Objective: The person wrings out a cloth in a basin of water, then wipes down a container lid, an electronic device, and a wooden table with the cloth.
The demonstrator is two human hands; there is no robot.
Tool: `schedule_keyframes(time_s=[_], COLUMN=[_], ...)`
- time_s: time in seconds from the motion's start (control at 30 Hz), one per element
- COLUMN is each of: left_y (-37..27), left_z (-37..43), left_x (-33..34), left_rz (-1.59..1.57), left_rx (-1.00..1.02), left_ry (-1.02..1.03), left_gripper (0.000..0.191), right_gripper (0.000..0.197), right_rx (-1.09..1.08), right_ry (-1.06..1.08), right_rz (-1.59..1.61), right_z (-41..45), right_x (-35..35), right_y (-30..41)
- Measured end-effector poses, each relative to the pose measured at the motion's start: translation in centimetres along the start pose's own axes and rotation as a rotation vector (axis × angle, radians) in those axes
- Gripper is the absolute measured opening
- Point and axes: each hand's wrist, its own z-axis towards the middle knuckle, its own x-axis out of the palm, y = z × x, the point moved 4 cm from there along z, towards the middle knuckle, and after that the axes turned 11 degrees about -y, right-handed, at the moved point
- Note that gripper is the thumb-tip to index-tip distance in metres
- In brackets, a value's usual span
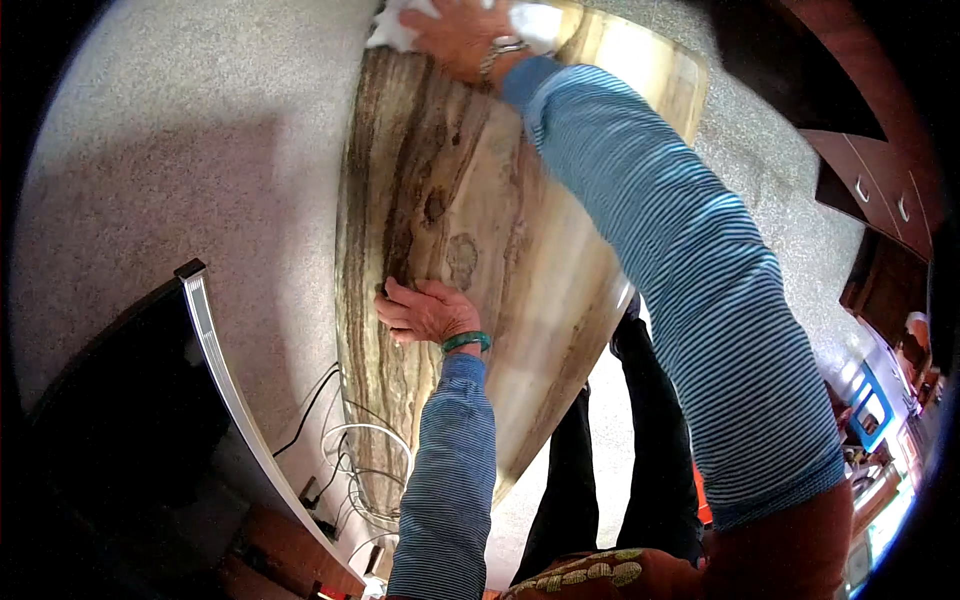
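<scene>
A long wood-patterned tabletop (480, 202) with dark streaks and knots stretches before me. At its far end, my right hand (465, 34) is spread on a white cloth (536, 21) that shows on both sides of it; a metal watch band circles the wrist. My left hand (427, 311) rests on the near left part of the top, its fingers bent and a green bangle at the wrist. Nothing shows in the left hand, though its palm is hidden.
Loops of cable (367, 427) lie over the near left corner and hang down. A dark panel with a silvery edge (225, 375) stands at the left. Reddish cabinets with handles (877, 180) are at the right. Speckled flooring (187, 135) surrounds the table.
</scene>
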Motion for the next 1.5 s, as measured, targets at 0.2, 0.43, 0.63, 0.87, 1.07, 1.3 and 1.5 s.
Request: schedule_keyframes(time_s=[0.2,0.43,0.63,0.87,1.07,1.3,1.5], left_y=[-0.3,-0.3,0.3,0.6,-0.4,0.1,0.3], left_z=[0.2,0.3,0.2,-0.3,-0.1,0.4,0.0], left_x=[-0.3,0.0,0.6,0.9,1.2,0.7,1.4], left_rz=[0.042,0.039,0.062,0.107,0.125,0.132,0.165], left_rx=[-0.006,-0.049,-0.091,-0.036,-0.041,-0.043,-0.04], left_ry=[0.009,-0.029,0.02,-0.009,0.034,-0.032,-0.017], left_gripper=[0.047,0.046,0.048,0.047,0.047,0.044,0.043], right_gripper=[0.042,0.05,0.043,0.04,0.038,0.046,0.051], right_rx=[0.203,0.079,-0.134,0.045,-0.009,-0.462,-0.097], right_ry=[-0.089,0.07,0.122,-0.146,-0.191,0.07,-0.093], right_rz=[-0.15,-0.082,0.125,-0.013,0.016,0.193,-0.16], right_z=[-9.7,-24.5,-25.9,-11.3,-14.2,-21.7,-13.9], right_x=[-6.2,-8.1,-8.1,-3.5,0.1,-5.4,-5.7], right_y=[-5.6,2.6,4.2,-0.7,2.2,3.6,-7.8])
